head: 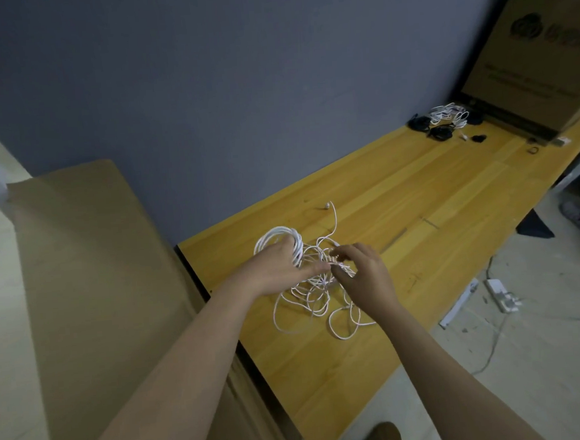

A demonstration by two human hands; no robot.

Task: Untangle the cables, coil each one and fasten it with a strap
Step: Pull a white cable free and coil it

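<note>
Loose white cable loops (308, 304) sprawl on the near part of the wooden table (417, 190), trailing toward the viewer. Right hand (364, 276) just beyond, fingers curled, pinching strands at the knot. Left hand (278, 265) grips a finished-looking coil (276, 236) on the left, touching the tangle. Free plug end (329, 206) runs away far. Bundled cables (446, 119) lie by the far cardboard box (537, 48)

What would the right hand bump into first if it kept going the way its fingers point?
Probably the tangled white cable, which the right hand is already pinching. Just past that lies the left hand, holding the coiled loops. Depth is hard to judge here.
</note>
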